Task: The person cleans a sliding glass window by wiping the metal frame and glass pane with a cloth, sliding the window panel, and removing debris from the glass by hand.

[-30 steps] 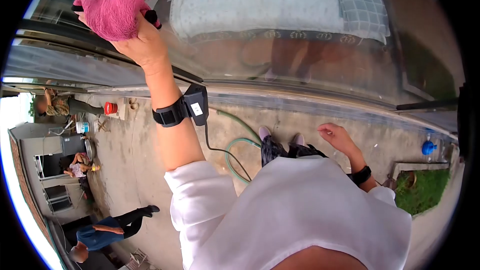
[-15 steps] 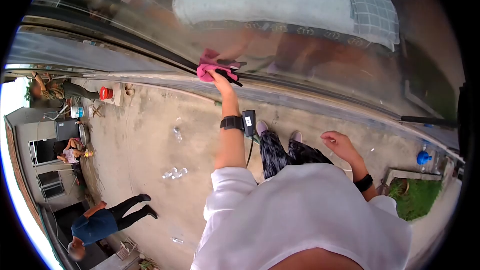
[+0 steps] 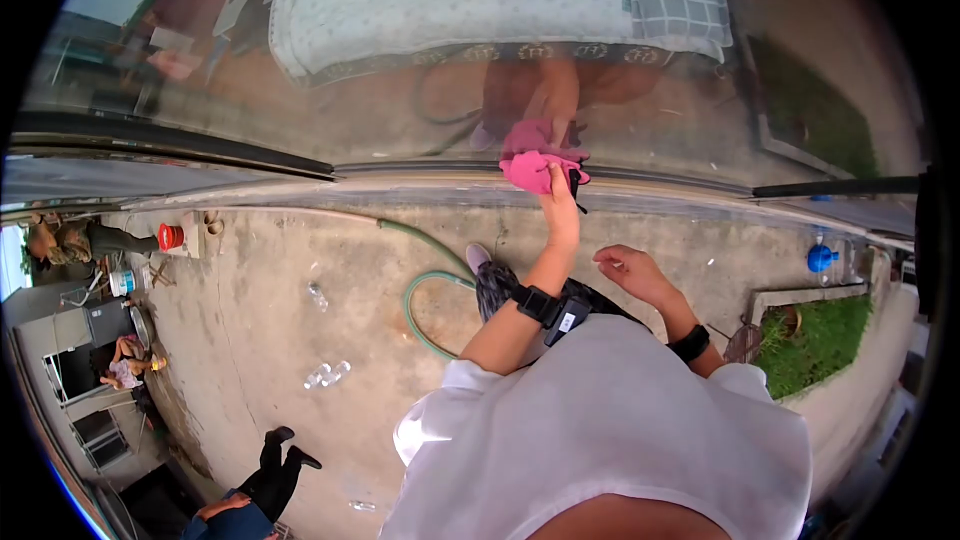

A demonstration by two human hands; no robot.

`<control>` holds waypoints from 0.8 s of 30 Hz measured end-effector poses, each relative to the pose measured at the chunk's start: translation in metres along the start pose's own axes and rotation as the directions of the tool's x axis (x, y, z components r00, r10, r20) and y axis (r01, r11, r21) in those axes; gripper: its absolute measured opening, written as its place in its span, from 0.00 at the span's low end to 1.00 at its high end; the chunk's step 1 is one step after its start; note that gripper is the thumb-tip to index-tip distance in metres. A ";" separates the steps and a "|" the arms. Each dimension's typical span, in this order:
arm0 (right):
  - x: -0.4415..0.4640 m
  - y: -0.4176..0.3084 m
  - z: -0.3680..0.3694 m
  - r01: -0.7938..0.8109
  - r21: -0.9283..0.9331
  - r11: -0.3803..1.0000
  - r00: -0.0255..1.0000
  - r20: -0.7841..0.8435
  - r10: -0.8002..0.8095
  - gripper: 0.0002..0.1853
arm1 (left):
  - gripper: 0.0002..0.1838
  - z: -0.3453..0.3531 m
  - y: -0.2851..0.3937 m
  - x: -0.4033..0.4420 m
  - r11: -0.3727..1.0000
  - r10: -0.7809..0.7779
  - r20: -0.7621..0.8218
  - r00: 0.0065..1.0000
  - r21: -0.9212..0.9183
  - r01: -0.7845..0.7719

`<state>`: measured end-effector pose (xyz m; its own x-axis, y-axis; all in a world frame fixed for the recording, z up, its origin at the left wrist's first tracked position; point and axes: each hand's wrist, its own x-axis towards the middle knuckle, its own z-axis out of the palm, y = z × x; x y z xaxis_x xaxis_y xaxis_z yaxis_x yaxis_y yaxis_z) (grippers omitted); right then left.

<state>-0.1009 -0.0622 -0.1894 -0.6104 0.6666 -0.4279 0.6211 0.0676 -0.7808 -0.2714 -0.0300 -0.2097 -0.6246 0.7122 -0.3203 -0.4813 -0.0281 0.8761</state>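
One pink cloth [image 3: 532,171] gripped in left hand [image 3: 560,210], against window glass [image 3: 660,125]; right hand [image 3: 640,274] loosely curled.

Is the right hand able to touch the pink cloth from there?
Probably yes: the right hand looks empty and near the pink cloth. The left hand holds the cloth, but nothing seems to block its right side.

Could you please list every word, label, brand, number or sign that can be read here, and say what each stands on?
No text can be read with certainty.
White label on the black wrist-worn box: too small to read.
White bucket: any print too small to read.
Pink cloth: no lettering visible.
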 end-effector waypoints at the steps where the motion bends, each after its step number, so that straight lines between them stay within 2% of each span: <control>1: -0.001 0.000 0.000 -0.003 -0.001 1.000 1.000 -0.006 0.003 0.11 | 0.24 0.009 -0.013 -0.007 0.999 -0.018 0.014 1.000 0.027 0.018; 3: -0.005 0.002 0.001 -0.005 0.007 1.000 0.999 -0.042 0.006 0.11 | 0.23 0.022 -0.021 -0.026 0.998 -0.040 0.036 0.999 0.054 0.038; 5: -0.010 0.005 -0.003 -0.061 -0.006 0.998 0.996 -0.067 0.061 0.11 | 0.20 0.034 -0.017 -0.049 0.935 -0.350 0.219 0.911 0.025 0.354; 6: -0.014 0.008 -0.008 -0.112 -0.019 0.993 0.990 -0.090 0.110 0.11 | 0.20 0.034 -0.017 -0.051 0.933 -0.354 0.238 0.905 0.028 0.358; 7: -0.020 0.014 -0.012 -0.123 -0.017 0.992 0.986 -0.113 0.120 0.11 | 0.20 0.029 -0.021 -0.049 0.915 -0.402 0.420 0.813 0.226 0.335; 8: -0.027 0.023 -0.017 -0.146 0.059 0.988 0.973 -0.173 0.154 0.12 | 0.19 0.024 -0.028 -0.045 0.875 -0.466 0.575 0.673 0.410 0.256; 9: -0.035 0.034 -0.024 -0.166 0.138 0.976 0.950 -0.245 0.196 0.14 | 0.20 0.023 -0.042 -0.039 0.790 -0.463 0.561 0.687 0.612 0.033; 10: -0.044 0.044 -0.026 -0.189 0.151 0.970 0.925 -0.303 0.228 0.14 | 0.21 0.024 -0.037 -0.041 0.725 -0.357 0.587 0.727 0.665 -0.181; 11: -0.052 0.053 -0.024 -0.160 0.475 0.866 0.877 -0.335 0.345 0.15 | 0.22 0.023 -0.029 -0.043 0.623 -0.239 0.634 0.736 0.681 -0.385; 12: -0.059 0.061 -0.025 -0.060 0.739 0.672 0.830 -0.337 0.445 0.17 | 0.23 0.030 -0.014 -0.048 0.572 -0.218 0.618 0.755 0.708 -0.414; 13: -0.067 0.065 -0.028 -0.012 0.847 0.531 0.820 -0.296 0.491 0.19 | 0.25 0.036 -0.003 -0.054 0.516 -0.190 0.597 0.779 0.736 -0.438; 14: -0.073 0.058 -0.030 0.014 0.854 0.521 0.791 -0.328 0.517 0.19 | 0.25 0.035 -0.008 -0.059 0.521 -0.210 0.636 0.743 0.715 -0.465; 15: -0.076 0.049 -0.033 0.118 0.954 0.276 0.796 -0.257 0.548 0.20 | 0.29 0.033 -0.016 -0.062 0.475 -0.149 0.747 0.648 0.629 -0.615; 16: -0.074 0.041 -0.034 0.208 0.978 0.012 0.818 -0.181 0.547 0.21 | 0.32 0.034 -0.022 -0.066 0.417 -0.090 0.835 0.543 0.527 -0.740; 17: -0.067 0.037 -0.031 0.222 0.975 0.006 0.810 -0.188 0.556 0.21 | 0.35 0.040 -0.019 -0.076 0.429 -0.266 0.851 0.452 0.524 -0.736; 18: -0.058 0.035 -0.026 0.240 0.971 0.006 0.864 -0.216 0.456 0.19 | 0.35 0.040 -0.023 -0.084 0.428 -0.275 0.853 0.443 0.522 -0.738; 19: -0.052 0.037 -0.021 0.256 0.967 0.003 0.906 -0.241 0.348 0.18 | 0.37 0.039 -0.027 -0.090 0.457 -0.303 0.882 0.360 0.466 -0.757; 20: -0.047 0.049 -0.017 0.261 0.965 -0.005 0.904 -0.243 0.352 0.18 | 0.40 0.043 -0.022 -0.095 0.487 -0.326 0.904 0.276 0.411 -0.771; 21: -0.040 0.063 -0.013 0.246 0.969 -0.022 0.904 -0.221 0.367 0.18 | 0.38 0.046 -0.013 -0.086 0.546 -0.514 0.832 0.210 0.506 -0.668; 22: -0.033 0.071 -0.014 0.225 0.973 -0.039 0.905 -0.195 0.377 0.17 | 0.38 0.047 -0.002 -0.077 0.542 -0.518 0.828 0.213 0.511 -0.667; 24: -0.035 0.069 -0.040 0.359 0.932 -0.054 0.807 -0.280 0.521 0.15 | 0.35 0.041 0.023 -0.060 0.670 -0.443 0.886 0.138 0.429 -0.605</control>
<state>-0.0174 -0.0509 -0.2101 -0.0311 0.7809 -0.6239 -0.7103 -0.4564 -0.5359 -0.2204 -0.0446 -0.1554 0.6716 0.7323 -0.1129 0.3195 -0.1487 0.9359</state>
